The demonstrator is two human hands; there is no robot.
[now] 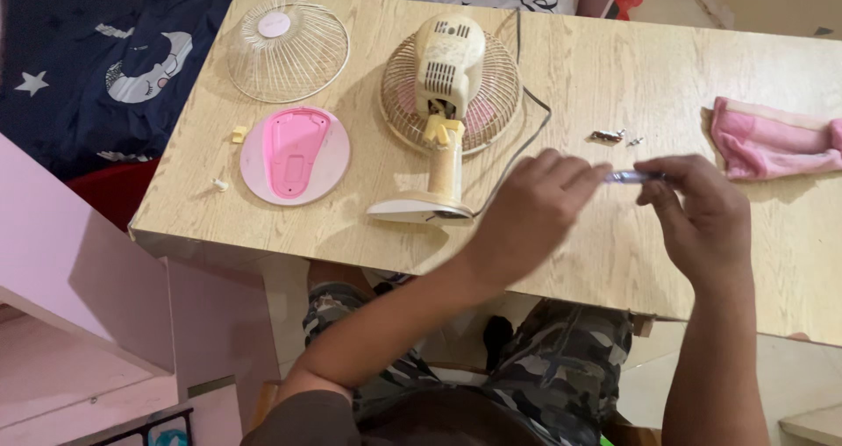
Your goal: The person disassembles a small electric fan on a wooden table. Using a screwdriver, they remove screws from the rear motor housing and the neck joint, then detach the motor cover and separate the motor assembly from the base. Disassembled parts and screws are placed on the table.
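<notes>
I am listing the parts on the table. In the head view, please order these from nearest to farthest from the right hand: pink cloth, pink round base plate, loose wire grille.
From the right hand:
1. Pink cloth, far right.
2. Pink round base plate, left.
3. Loose wire grille, far left corner.

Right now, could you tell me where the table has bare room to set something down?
Bare wood lies along the far right, beyond the screws and cloth, and along the near edge under the pink base. The fan, grille and both hands crowd the middle.
</notes>
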